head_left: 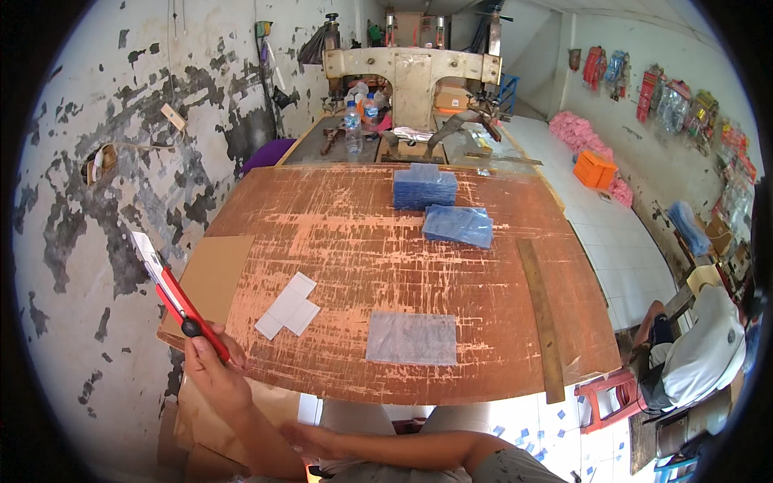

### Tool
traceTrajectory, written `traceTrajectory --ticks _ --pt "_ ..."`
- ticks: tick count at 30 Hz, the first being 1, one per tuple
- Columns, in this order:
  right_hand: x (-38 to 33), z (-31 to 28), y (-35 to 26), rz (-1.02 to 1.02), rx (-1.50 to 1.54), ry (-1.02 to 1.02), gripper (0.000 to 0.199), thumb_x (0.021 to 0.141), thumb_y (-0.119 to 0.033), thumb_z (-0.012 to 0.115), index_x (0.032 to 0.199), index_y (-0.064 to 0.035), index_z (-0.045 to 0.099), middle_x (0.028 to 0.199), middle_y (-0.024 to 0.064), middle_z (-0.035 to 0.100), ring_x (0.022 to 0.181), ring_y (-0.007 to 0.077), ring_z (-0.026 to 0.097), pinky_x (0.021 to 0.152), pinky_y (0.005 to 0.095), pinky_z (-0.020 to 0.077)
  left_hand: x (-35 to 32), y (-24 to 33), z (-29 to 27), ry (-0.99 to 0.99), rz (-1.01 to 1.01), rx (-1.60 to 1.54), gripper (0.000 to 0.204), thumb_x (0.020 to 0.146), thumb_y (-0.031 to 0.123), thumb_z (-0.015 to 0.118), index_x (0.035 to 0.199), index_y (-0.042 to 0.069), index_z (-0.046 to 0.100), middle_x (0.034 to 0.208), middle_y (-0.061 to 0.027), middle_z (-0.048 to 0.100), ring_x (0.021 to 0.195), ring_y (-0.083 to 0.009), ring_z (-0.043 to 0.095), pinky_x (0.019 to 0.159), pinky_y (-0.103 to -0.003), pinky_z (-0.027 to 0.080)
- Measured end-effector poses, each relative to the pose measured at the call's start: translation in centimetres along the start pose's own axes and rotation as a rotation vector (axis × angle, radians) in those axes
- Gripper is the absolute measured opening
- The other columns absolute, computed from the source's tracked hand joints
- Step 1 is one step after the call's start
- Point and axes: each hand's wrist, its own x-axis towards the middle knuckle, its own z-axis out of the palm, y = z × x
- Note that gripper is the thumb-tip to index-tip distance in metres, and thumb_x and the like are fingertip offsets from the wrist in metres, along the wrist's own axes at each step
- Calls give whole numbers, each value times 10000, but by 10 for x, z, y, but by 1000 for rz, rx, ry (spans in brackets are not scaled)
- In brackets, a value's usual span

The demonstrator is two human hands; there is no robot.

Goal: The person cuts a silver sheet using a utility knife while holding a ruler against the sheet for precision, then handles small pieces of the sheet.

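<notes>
My left hand [216, 366] is closed round the handle of a red utility knife [179, 299], held up over the left edge of the table with its blade out, pointing up and left. Low in front of my body, my right hand [316, 441] lies beside my left forearm; its fingers are partly hidden. On the scored brown tabletop [338, 241], a translucent bluish-grey plastic sheet [411, 338] lies flat near the front edge. Left of it are white paper pieces [288, 306], overlapping. Two stacks of blue plastic sheets, a taller one [424, 189] and a lower one [457, 226], sit farther back.
A long flat bar [539, 322] lies along the right side of the table, and brown cardboard [217, 274] at the left. Behind stands a cream press machine [412, 80] with a water bottle [353, 129]. A person [700, 346] sits at the right near a red stool [608, 398].
</notes>
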Motion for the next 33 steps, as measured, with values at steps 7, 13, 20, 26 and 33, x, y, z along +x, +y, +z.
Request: traceTrajectory --ticks 7,13,20,26,33 --pt "-16 27 27 479 24 31 647 1163 -565 447 1528 -53 594 1418 57 719 1332 174 628 1142 389 493 2 -11 18 -110 211 22 432 1215 377 430 1117 -4 608 623 -35 508 496 -102 468 470 -256 394" --pt "1 -18 11 294 32 -67 642 1175 -560 427 1574 -70 539 1478 52 677 1353 203 617 1173 405 465 -3 -17 11 -214 220 70 458 1198 400 487 1106 -24 634 639 -52 558 504 -103 501 487 -256 408" --pt "-28 21 -7 131 -117 39 665 1191 -540 401 1611 -35 501 1603 86 595 1485 245 525 1255 454 396 -23 -34 5 -282 -9 125 442 1152 375 582 1083 -52 669 840 -91 667 555 -118 581 514 -272 434" --pt "-38 41 6 450 39 54 668 1193 -528 403 1637 -34 474 1656 91 542 1531 249 484 1281 450 366 -34 -28 37 -231 9 -16 397 1136 338 608 1083 -47 691 715 -55 648 550 -112 594 524 -274 454" --pt "-42 60 -57 270 232 35 679 1194 -521 403 1678 -46 426 1728 93 463 1591 251 425 1315 447 323 -38 -43 10 -501 47 186 293 1111 254 631 1057 -21 719 655 -30 643 557 -91 590 534 -266 458"
